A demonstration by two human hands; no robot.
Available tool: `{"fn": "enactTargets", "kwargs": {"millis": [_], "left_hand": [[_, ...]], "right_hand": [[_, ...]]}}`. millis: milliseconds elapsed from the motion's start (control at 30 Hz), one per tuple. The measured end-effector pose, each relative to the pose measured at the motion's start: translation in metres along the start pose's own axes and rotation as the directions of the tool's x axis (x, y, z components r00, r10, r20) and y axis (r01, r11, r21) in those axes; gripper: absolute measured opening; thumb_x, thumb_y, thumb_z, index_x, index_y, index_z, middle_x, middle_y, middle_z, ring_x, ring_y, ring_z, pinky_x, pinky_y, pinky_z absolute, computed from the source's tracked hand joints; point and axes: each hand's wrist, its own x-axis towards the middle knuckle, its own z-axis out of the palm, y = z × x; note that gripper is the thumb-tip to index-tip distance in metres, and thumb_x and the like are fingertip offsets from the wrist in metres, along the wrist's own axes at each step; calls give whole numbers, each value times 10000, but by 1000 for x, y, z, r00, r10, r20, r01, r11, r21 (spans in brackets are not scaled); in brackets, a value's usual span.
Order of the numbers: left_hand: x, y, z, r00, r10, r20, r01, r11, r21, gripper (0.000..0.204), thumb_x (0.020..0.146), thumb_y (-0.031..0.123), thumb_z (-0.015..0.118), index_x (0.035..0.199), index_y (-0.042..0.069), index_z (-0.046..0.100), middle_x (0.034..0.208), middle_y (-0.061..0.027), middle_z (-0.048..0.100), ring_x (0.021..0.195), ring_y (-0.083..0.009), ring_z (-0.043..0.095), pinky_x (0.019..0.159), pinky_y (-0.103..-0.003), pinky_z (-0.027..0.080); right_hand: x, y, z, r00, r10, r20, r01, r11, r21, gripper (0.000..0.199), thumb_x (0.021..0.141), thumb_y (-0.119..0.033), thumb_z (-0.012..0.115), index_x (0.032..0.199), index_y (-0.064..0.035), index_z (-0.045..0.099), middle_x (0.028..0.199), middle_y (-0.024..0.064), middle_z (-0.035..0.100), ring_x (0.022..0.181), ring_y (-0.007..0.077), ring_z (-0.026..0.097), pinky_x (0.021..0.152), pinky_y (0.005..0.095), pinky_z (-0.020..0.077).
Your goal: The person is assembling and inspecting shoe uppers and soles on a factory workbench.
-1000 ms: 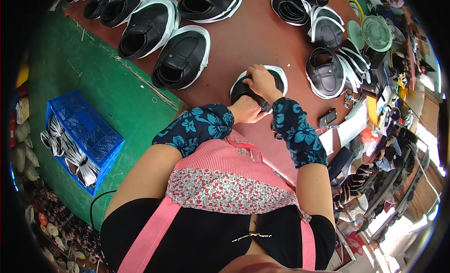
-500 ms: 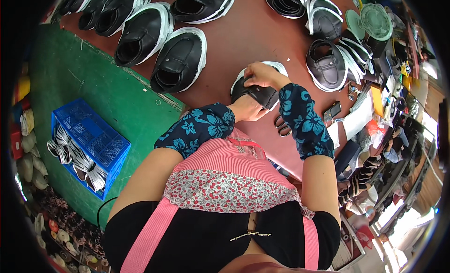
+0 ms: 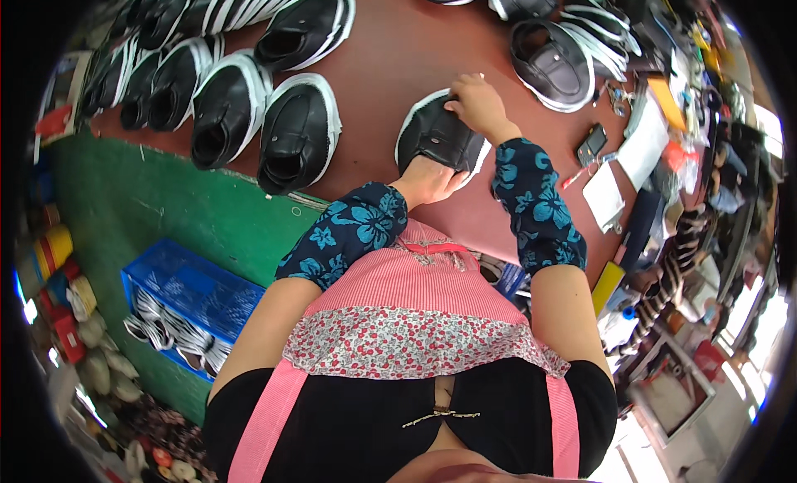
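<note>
A black shoe upper (image 3: 440, 128) with a white border lies on the reddish-brown table in front of me, its toe end pointing away. My left hand (image 3: 429, 181) reaches into its opening from the near side, fingers partly hidden under the black material, and grips it. At the upper right border, my right hand (image 3: 481, 108) is bent over the edge, with thumb and fingers closed on it. Whether a small tool or scrap is between those fingertips, I cannot make out. Blue flowered sleeves cover both forearms.
Rows of black shoe uppers (image 3: 300, 130) stand at the left; more uppers (image 3: 552, 64) lie at the right. A phone (image 3: 592, 144) and papers (image 3: 603, 194) are to the right. A blue crate (image 3: 195, 275) holding black-and-white pieces is on the green surface at left.
The view has shifted, so the table's things sit differently. My right hand has moved from over the upper's middle to its right border. The scissors seen before are out of sight.
</note>
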Motion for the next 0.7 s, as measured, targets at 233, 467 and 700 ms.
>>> {"fn": "enactTargets", "kwargs": {"millis": [233, 467, 700], "left_hand": [[-9, 55, -75, 916, -376, 142, 373, 927, 49, 414, 1100, 339, 617, 896, 11, 767, 801, -242, 737, 754, -439, 732, 671, -552, 568], [-119, 22, -203, 776, -630, 0, 565, 696, 443, 380, 1045, 242, 714, 1246, -69, 628, 1128, -297, 676, 1006, -525, 670, 754, -579, 527], [-122, -4, -221, 766, -643, 22, 562, 685, 464, 450, 975, 82, 770, 1374, 1, 579, 1282, -243, 642, 1290, -466, 604, 1023, -527, 536]], "right_hand": [[-173, 19, 69, 577, 815, -61, -394, 342, 853, 294, 1056, -287, 794, 1072, 6, 784, 830, -13, 662, 738, 79, 549, 647, 296, 440], [-297, 1, 126, 352, 928, 121, -227, -40, 973, 298, 1088, -263, 758, 1084, 35, 756, 872, -25, 646, 782, 56, 541, 683, 264, 430], [-255, -25, 115, 530, 824, 201, -211, -101, 972, 261, 1097, -305, 746, 1100, -44, 752, 853, -53, 617, 767, 44, 540, 698, 237, 426]]}}
